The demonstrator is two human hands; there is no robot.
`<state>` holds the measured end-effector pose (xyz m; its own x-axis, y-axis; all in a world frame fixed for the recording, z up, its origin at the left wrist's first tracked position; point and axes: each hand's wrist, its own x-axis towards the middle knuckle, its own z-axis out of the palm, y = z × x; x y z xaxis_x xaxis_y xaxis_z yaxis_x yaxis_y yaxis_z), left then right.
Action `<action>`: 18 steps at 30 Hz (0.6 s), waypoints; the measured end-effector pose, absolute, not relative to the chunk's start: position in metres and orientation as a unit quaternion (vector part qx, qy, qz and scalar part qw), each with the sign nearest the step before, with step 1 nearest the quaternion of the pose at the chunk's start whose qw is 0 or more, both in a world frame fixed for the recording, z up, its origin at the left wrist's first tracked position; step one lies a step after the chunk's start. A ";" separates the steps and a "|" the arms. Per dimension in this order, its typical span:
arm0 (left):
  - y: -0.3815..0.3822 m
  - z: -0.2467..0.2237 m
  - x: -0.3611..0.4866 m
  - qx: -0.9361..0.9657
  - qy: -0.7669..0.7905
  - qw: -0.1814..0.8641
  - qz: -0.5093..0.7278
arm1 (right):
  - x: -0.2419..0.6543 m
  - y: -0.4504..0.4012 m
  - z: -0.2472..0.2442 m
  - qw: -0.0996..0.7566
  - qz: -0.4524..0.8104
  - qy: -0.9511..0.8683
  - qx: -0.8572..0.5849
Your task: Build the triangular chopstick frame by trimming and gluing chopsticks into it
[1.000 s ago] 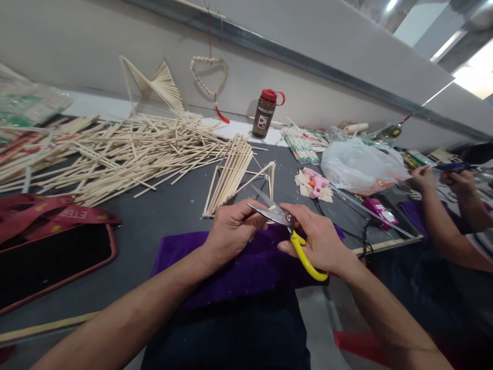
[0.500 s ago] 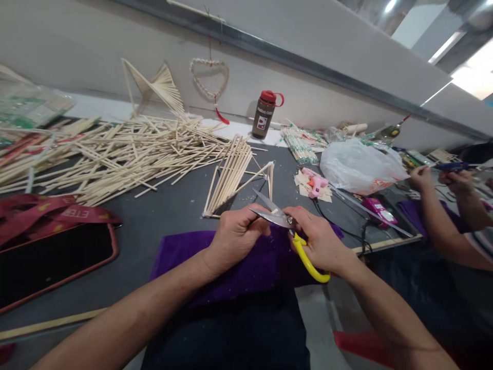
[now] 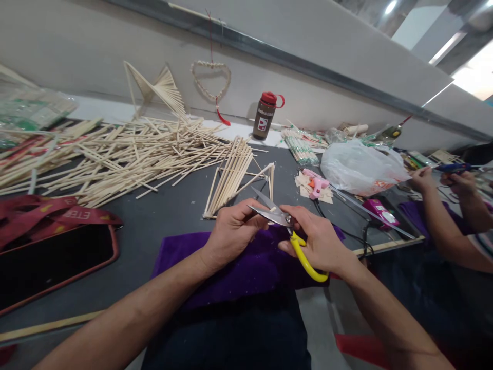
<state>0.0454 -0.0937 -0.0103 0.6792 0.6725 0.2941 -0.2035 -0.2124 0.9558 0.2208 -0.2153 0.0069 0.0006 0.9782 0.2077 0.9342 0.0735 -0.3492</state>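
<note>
My right hand (image 3: 318, 239) grips scissors with yellow handles (image 3: 308, 263), their blades parted and pointing left. My left hand (image 3: 233, 236) is closed in a pinch at the blades. A short, pale piece of wooden stick (image 3: 273, 209) shows between the blades; its lower end is hidden by the fingers. Both hands are above a purple cloth (image 3: 183, 249) at the table's front edge. Just beyond them stands a frame of glued sticks (image 3: 233, 174), with a slatted side leaning left and a triangular part on the right.
Loose wooden sticks (image 3: 134, 154) cover the back left. A phone (image 3: 54, 270) and red lanyard (image 3: 50, 218) lie at left. A bottle (image 3: 263, 119) stands behind. Rightward are a pink glue gun (image 3: 316, 184) with cable, a plastic bag (image 3: 356, 167) and another person's hands (image 3: 421, 180).
My right thumb has opened away from the lower scissor handle. Both hands and the scissors stay almost in place; the view has shifted slightly.
</note>
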 end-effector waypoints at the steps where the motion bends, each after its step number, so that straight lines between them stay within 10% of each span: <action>1: -0.093 -0.011 0.045 0.692 0.165 0.603 0.361 | 0.220 -0.216 0.008 0.195 0.058 -0.704 -0.680; 18: -0.101 -0.011 0.044 0.742 0.132 0.563 0.339 | 0.221 -0.221 0.009 0.204 0.098 -0.723 -0.652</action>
